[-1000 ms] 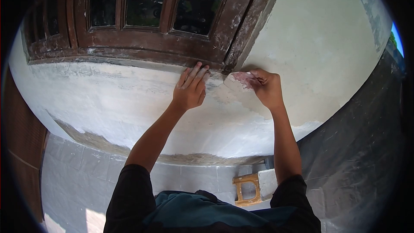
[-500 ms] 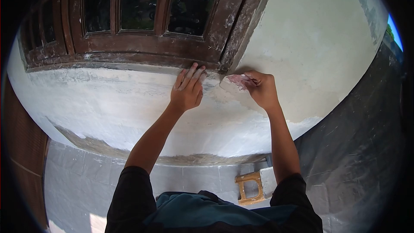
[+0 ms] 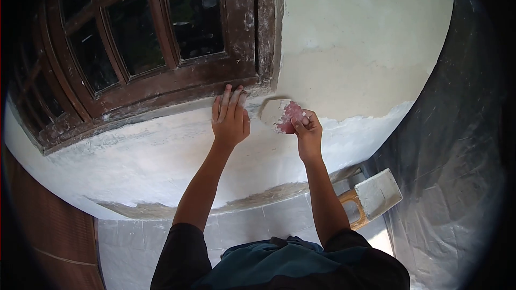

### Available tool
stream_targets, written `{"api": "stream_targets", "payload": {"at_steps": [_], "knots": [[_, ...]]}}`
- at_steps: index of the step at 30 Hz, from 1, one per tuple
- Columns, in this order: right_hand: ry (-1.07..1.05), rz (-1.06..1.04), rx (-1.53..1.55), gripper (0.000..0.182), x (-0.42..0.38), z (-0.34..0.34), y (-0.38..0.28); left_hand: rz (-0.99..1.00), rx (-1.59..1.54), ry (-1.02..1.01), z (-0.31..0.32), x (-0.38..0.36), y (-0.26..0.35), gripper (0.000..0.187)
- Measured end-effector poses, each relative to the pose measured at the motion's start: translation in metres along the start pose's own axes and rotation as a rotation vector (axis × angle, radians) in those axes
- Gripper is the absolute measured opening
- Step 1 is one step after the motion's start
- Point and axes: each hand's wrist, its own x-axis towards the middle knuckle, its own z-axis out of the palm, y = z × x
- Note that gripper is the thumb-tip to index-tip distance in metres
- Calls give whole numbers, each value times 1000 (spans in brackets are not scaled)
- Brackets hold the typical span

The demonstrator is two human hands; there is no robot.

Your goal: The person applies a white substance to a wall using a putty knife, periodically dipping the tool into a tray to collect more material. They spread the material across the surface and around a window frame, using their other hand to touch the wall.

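Observation:
My right hand (image 3: 308, 128) pinches a red scraper (image 3: 292, 116) coated with pale putty, its putty-covered side close to the wall (image 3: 333, 86) just below the window frame's lower right corner. Fingers stretched upward, my left hand (image 3: 230, 121) rests against the wall under the frame, fingertips at the brown wooden sill edge (image 3: 177, 95). Nothing shows in it. Whitish dust or putty coats its fingers. Around both hands the wall surface is patchy, white below and pale green-beige above.
A brown wooden window (image 3: 137, 32) with dark panes fills the upper left. On the lower right, a putty-smeared pale tray (image 3: 378, 193) sits on a yellow-brown stool (image 3: 353, 208). Plastic sheeting (image 3: 441, 182) hangs at the right, and grey tiles (image 3: 269, 223) cover the floor.
The view has turned and shifted. The scraper has moved slightly down and now shows more of its red face, tilted differently in my right hand. My left hand remains against the wall below the frame.

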Motion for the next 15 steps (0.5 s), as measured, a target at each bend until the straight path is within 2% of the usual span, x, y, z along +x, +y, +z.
{"api": "stream_targets", "payload": {"at_steps": [7,10,12,15], "knots": [[326,-44,182,18,-9,-17,14,48,-6,-26,0,2,1,38],[206,-93,124,20,-13,8,10,53,23,-20,2,1,2,40],[217,-91,29,22,-4,4,28,45,29,-7,-1,3,3,40],[350,-70,167,22,-8,-11,35,65,34,-13,0,1,3,40]]}}
